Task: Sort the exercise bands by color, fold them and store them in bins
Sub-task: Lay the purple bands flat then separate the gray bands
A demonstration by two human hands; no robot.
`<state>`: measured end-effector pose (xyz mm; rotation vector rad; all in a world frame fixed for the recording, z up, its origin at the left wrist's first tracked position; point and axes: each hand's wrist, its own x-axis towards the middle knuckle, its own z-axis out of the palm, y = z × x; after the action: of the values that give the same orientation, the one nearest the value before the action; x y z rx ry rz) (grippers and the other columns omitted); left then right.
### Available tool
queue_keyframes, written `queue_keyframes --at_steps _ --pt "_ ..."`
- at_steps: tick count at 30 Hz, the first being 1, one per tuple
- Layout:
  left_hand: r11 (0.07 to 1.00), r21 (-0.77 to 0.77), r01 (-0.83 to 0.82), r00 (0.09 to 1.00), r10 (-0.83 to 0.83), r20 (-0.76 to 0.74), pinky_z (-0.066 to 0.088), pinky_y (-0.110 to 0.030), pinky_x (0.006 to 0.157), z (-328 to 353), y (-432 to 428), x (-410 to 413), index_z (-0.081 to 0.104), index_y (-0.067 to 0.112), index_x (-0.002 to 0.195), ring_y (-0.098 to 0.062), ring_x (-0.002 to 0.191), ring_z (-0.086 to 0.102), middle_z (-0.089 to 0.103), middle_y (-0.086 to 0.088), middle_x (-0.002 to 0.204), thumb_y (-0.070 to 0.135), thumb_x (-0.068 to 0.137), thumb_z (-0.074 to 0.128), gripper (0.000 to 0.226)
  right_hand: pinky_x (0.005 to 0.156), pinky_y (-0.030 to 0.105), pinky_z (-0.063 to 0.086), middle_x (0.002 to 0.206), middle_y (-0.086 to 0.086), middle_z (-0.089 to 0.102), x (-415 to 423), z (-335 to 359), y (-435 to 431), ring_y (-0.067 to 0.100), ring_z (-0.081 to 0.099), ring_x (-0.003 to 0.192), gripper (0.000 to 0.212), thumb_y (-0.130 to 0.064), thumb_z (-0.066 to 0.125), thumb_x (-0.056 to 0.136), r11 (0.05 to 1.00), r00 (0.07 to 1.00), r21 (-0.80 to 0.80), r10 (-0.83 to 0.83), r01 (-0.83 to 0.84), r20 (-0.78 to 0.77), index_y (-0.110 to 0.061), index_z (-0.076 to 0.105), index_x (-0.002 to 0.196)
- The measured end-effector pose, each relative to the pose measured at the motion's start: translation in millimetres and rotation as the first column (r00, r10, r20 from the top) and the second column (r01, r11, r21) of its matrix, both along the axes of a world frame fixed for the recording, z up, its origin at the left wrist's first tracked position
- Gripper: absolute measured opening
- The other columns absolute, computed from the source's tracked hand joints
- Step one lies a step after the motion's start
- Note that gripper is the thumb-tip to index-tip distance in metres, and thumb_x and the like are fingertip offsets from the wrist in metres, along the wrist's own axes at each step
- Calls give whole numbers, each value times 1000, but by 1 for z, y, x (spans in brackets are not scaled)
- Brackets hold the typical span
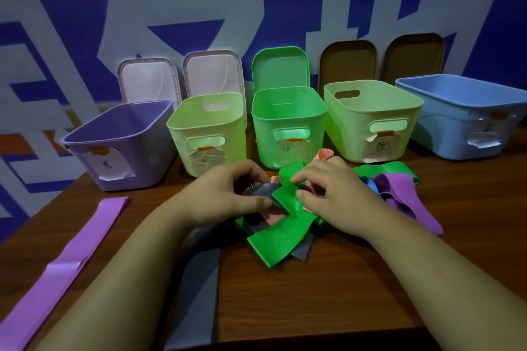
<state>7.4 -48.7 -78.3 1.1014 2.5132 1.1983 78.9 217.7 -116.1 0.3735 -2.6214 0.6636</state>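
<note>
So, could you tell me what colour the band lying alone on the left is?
The lone band is light purple, clearest in the head view.

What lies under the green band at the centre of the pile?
A grey band and a pink band poke out beneath the green band; anything deeper is covered.

looks like an office or activity room: a wall [85, 8] painted with huge blue-and-white lettering, a wooden tabletop [328, 293], and a row of labelled plastic bins [288, 128].
</note>
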Motion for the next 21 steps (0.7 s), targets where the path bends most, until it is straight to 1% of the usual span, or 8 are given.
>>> queue_keyframes --at_steps 2,6,8,11,13,15,18,21 --pt "996 93 -6 1000 4 22 62 -52 91 0 1 1 72 29 113 -25 101 74 76 -1 107 39 77 88 40 96 38 43 105 -20 60 -1 0 1 14 44 112 21 -37 69 99 999 1000 -24 -21 21 -6 -33 72 119" --pt "945 328 8 998 -26 51 57 -31 88 2 3 3 73 13 114 -16 100 71 76 -6 109 15 83 80 32 86 30 36 98 -18 60 0 0 1 13 43 105 11 -32 71 98 997 998 -60 -60 59 -26 -30 71 109" --pt "875 484 -18 997 -23 78 56 -30 88 7 2 5 72 11 115 -18 101 70 75 -11 110 12 86 76 30 86 29 37 100 -19 60 1 1 1 12 43 106 12 -33 70 98 996 998 -57 -67 67 -11 -30 71 110" --pt "741 666 -88 988 -21 154 56 -29 80 15 -3 6 73 15 118 -16 94 68 74 -1 106 10 88 69 31 88 29 38 104 -19 58 2 1 0 12 45 110 17 -36 71 98 997 998 -49 -67 66 -11 -30 71 113" --pt "701 702 -127 982 -13 190 57 -32 81 18 -3 7 73 16 122 -16 95 67 73 1 108 12 88 68 35 91 32 40 111 -17 55 4 5 -3 11 45 112 22 -45 67 97 996 997 -64 -66 62 -52 -32 69 115" --pt "685 717 -129 977 -34 209 57 -32 84 18 0 9 71 12 126 -18 97 67 73 -1 111 10 86 69 40 90 35 42 110 -17 53 9 10 -7 12 46 109 21 -54 60 95 993 989 -100 -71 58 -133 -37 66 106" --pt "729 674 -117 983 -12 184 57 -32 86 14 9 13 69 11 130 -23 104 67 73 -7 120 12 84 76 47 82 38 42 86 -14 55 15 15 -16 17 49 94 28 -48 58 99 989 972 -134 32 -64 -232 -28 65 82" --pt "791 608 -71 987 -31 156 54 -44 97 10 17 14 69 15 132 -25 110 66 71 -7 127 19 83 82 51 76 42 44 67 -3 57 18 11 -23 20 53 80 46 -41 57 105 969 965 -156 157 -192 -212 -14 69 69"
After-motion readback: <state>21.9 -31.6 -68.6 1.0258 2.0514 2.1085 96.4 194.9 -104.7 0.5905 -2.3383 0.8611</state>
